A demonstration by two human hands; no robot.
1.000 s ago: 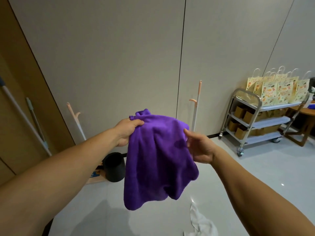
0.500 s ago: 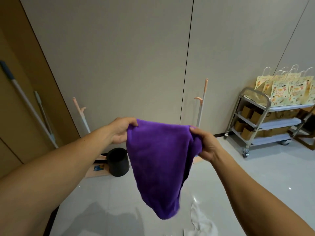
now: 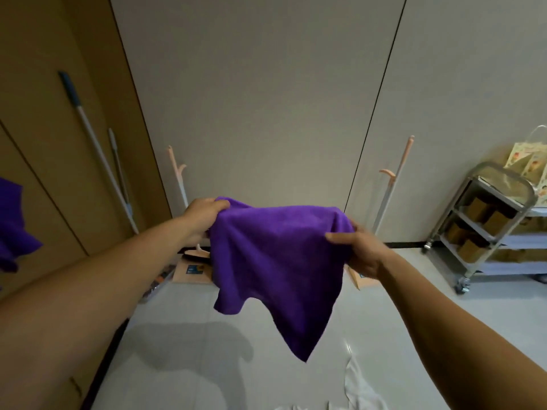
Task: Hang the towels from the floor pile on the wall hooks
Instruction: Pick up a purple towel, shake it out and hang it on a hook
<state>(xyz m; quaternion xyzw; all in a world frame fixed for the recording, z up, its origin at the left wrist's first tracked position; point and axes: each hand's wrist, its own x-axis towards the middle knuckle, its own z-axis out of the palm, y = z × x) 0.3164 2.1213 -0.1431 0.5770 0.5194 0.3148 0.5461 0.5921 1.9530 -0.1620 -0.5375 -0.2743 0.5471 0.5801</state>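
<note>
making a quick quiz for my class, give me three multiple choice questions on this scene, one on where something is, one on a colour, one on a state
1. Where does the white towel lie?
A) on the floor
B) in a basket
C) over a shoulder

2. What colour is the held towel?
A) green
B) yellow
C) purple

3. How many hands grip the held towel?
A) one
B) both
C) neither

Answers:
1 A, it lies crumpled on the floor, low in the view and below the held towel.
2 C, the cloth is purple all over.
3 B, the left hand and the right hand each grip its top edge, and the rest hangs free.
</note>
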